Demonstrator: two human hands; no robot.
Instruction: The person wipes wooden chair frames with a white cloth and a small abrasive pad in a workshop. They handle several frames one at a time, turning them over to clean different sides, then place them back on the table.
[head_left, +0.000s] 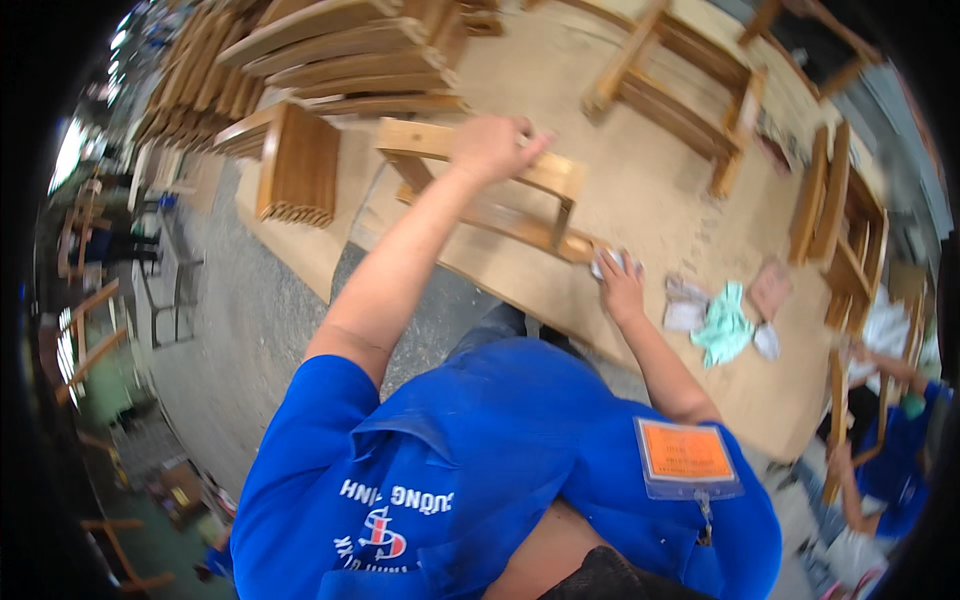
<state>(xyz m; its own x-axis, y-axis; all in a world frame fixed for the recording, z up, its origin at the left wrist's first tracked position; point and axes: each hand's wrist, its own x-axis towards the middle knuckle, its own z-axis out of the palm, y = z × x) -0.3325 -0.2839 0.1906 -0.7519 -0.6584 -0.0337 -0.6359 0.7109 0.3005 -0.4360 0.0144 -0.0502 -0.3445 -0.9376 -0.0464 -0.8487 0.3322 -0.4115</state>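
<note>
A wooden frame (560, 178) of light-brown varnished bars stands on the board-covered table in front of me. My left hand (492, 150) is closed over its upper bar, thumb pointing to the right; its fingertips are partly hidden. At the right end of the lower bar, my right hand (621, 283) presses a small whitish rag (603, 264) against the wood, fingers bent over it. To the right of that hand lie a mint-green cloth (724, 325), a pale greyish cloth (685, 305) and a pinkish-brown pad (770, 288).
Stacked curved wooden slats (340, 60) fill the far left, with a bundle of boards (300, 165) nearer. Another wooden frame (690, 90) lies at the far right, and more frames (845, 215) beyond it. A co-worker's arm (850, 480) handles a frame at the right edge.
</note>
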